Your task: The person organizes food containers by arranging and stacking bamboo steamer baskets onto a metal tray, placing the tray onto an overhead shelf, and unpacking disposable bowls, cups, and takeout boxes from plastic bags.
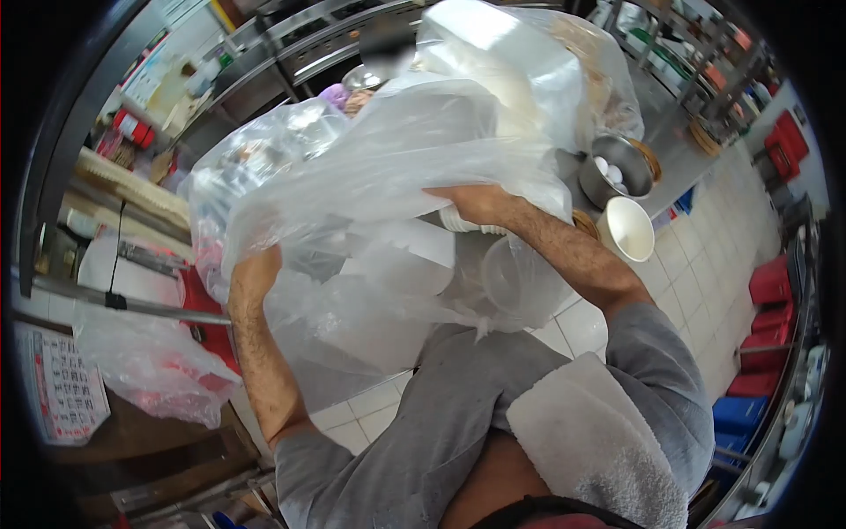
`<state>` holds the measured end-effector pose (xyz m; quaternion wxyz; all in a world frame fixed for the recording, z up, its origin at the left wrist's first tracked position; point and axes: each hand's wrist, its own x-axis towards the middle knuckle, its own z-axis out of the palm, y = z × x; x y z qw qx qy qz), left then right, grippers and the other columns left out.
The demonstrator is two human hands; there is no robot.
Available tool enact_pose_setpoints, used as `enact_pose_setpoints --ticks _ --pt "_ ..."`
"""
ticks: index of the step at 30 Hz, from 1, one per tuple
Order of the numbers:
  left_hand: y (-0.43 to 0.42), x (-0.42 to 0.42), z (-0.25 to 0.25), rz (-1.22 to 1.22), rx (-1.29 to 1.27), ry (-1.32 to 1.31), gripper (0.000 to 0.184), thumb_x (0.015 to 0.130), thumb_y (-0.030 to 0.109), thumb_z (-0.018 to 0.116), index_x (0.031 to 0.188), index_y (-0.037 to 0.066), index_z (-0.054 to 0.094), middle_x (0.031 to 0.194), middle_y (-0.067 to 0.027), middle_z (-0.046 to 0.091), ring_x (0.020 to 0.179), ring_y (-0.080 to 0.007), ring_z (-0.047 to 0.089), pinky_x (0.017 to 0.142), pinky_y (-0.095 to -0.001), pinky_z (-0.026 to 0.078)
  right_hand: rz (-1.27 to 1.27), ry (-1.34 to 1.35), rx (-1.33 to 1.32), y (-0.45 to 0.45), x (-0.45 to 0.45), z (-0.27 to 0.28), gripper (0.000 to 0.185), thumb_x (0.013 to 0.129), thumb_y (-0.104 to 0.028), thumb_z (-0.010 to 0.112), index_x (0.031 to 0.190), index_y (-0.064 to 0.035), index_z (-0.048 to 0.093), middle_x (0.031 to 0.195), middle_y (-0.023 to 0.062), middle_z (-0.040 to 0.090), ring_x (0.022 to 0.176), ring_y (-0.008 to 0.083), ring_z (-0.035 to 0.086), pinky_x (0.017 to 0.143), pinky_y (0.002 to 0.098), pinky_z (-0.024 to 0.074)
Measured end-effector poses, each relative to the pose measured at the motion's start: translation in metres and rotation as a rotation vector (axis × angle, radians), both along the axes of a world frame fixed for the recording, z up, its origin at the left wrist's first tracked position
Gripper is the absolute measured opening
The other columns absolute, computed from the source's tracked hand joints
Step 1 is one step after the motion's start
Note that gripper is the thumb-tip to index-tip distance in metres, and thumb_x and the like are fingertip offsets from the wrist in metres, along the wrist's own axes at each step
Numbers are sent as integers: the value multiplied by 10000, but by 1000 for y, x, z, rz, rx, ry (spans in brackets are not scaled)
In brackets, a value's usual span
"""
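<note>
A big clear plastic bag [388,176] spreads before me, its mouth facing me. My left hand [256,269] is closed on the bag's left side, its fingers partly veiled by the film. At the mouth's right side, my right hand [476,204] grips the upper edge of the film, fingers pointing left. Just under it a stack of white ridged-rim containers [456,220] shows inside the bag. Smooth white containers [410,256] lie deeper in the bag, and a translucent round tub [504,273] is to the right, blurred by the plastic.
Right of the bag stand a metal pot [599,187] holding white eggs and a white bucket [627,231]. More filled plastic bags [608,75] lie behind. A calendar [63,383] and a pink-tinted plastic bag [159,366] are at left. Red stools [765,331] line the right.
</note>
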<state>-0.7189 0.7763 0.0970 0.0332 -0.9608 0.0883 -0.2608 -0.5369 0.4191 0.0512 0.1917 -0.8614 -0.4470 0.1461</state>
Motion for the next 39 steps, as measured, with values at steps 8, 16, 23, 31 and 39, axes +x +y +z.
enact_pose_setpoints --ticks 8,16,23,31,39 --pt "23 112 -29 324 -432 165 304 723 151 595 975 -16 633 1012 -210 619 961 -356 573 807 -432 458 407 -20 345 -18 1 21 536 669 148 527 1149 -85 581 1163 77 591 1064 280 529 986 406 378" --pt "14 170 -102 243 -77 146 315 737 177 614 964 -41 634 899 -218 623 845 -347 606 773 -379 474 -14 607 393 -46 36 21 370 746 33 608 1112 -5 570 1021 182 608 987 271 564 851 347 452" --pt "15 152 -101 104 -693 569 315 765 174 604 983 -52 625 931 -207 631 896 -316 612 790 -338 471 -183 -69 722 -92 0 40 438 719 -32 696 1135 -17 560 1146 155 573 1076 271 531 907 373 419" --pt "-9 42 -30 118 -1223 604 505 831 203 582 1262 -31 464 1297 -125 488 1242 -222 410 1041 -317 266 -1498 -270 695 -283 -64 -80 634 744 -204 726 1267 -38 411 1256 218 370 1170 356 376 979 423 340" --pt "-64 59 -24 -251 -1265 663 965 645 505 745 1342 -31 347 1348 -138 415 1291 -224 326 1079 -344 183 -1360 -71 548 -282 -38 -126 660 713 -291 763 1254 -107 431 1298 226 220 1211 399 306 1001 434 341"
